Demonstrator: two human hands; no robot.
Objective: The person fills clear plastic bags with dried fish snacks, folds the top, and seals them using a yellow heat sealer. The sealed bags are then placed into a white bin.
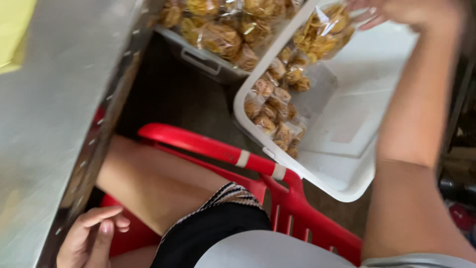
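My right hand [396, 11] reaches up at the top right and holds a clear bag of yellow-brown snacks [325, 32] over a white plastic tub [347, 178]. Several more snack bags [272, 106] lie along the tub's left side. My left hand [91, 238] rests at the bottom left, fingers loosely apart, holding nothing, beside the edge of a metal table [54, 114]. I sit on a red plastic chair [208, 146], my leg between the table and the chair arm.
A second tub [201, 58] packed with snack bags stands at the top centre on the dark floor. The metal table fills the left side. Dark clutter sits at the far right edge.
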